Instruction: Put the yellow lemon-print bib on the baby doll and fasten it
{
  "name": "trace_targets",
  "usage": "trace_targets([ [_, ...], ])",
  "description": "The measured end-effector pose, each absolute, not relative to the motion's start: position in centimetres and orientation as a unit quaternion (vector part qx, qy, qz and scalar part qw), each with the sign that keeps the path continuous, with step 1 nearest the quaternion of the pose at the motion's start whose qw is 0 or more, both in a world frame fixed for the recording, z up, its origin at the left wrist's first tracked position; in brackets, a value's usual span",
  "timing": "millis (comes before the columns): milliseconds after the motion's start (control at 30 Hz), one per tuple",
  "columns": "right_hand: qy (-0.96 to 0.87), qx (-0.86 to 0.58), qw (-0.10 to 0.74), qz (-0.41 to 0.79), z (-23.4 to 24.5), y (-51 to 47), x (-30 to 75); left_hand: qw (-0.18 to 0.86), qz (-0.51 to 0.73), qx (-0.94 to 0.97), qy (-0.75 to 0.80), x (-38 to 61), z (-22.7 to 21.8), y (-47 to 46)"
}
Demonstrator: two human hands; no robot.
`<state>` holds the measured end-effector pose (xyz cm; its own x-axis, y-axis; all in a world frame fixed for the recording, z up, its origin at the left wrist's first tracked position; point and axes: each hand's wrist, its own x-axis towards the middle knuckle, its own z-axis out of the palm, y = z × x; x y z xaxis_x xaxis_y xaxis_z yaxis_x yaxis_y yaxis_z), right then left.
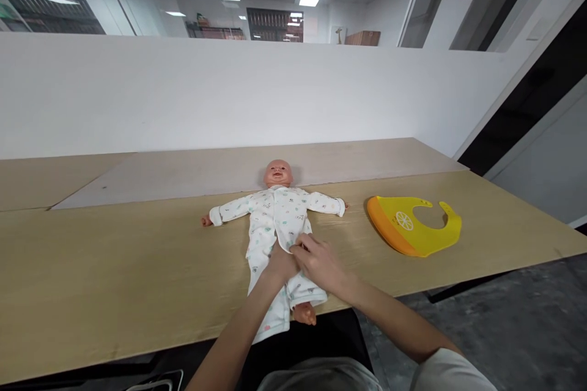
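A baby doll [278,174] lies on its back on the wooden table [114,269], arms spread, in a white patterned sleepsuit [275,214]. Both my hands meet at the suit's lower front. My right hand [318,259] pinches the hem of the suit's front flap. My left hand [279,264] is tucked under that flap at the doll's waist, fingers hidden by cloth and by the right hand. One bare foot [305,313] pokes out near the table's front edge.
A yellow silicone bib [413,224] with an orange catch pocket lies to the doll's right. A low white partition wall [229,91] runs behind the table. Dark floor lies to the right of the table.
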<state>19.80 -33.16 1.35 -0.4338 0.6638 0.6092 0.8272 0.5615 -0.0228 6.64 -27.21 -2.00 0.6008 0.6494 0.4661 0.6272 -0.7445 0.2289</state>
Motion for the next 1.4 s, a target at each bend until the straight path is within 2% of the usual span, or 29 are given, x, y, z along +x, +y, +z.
trace_targets([
  [133,-0.826,-0.426,0.367,-0.019,2.3,-32.8,21.2,0.01,0.242,0.923,0.298,4.9,0.4,-29.2],
  [233,-0.805,-0.462,0.372,0.033,2.0,-32.5,23.3,-0.024,0.26,0.926,0.273,2.0,2.0,-30.4],
  [333,-0.82,-0.48,0.309,0.03,0.9,-32.3,24.1,-0.134,0.3,0.882,0.337,-1.3,2.5,-30.5],
  [400,-0.836,-0.472,0.281,0.017,0.1,-32.3,23.7,-0.169,0.285,0.86,0.388,-2.8,2.3,-30.0],
  [567,-0.839,-0.446,0.311,-0.038,-0.3,-32.1,22.0,-0.115,0.189,0.868,0.444,-2.6,2.3,-28.6],
  [700,-0.844,-0.446,0.293,-0.048,-0.1,-31.5,21.9,-0.114,0.147,0.868,0.46,-1.9,2.8,-28.5],
  [867,-0.854,-0.438,0.278,-0.044,1.3,-29.5,21.2,-0.154,0.196,0.876,0.412,-2.2,1.4,-29.3],
  [1033,-0.873,-0.452,0.185,0.011,3.6,-25.3,19.4,-0.179,0.225,0.876,0.388,-1.5,0.3,-30.0],
  [1200,-0.894,-0.43,0.097,0.077,3.0,-22.9,20.5,-0.174,0.269,0.867,0.381,-0.3,0.9,-31.0],
  [1300,-0.899,-0.413,0.106,0.102,2.6,-22.7,22.1,-0.142,0.344,0.852,0.368,-0.6,0.6,-32.2],
  [1400,-0.884,-0.424,0.178,0.08,3.1,-23.6,22.4,-0.093,0.413,0.819,0.388,-2.1,-0.6,-33.8],
])
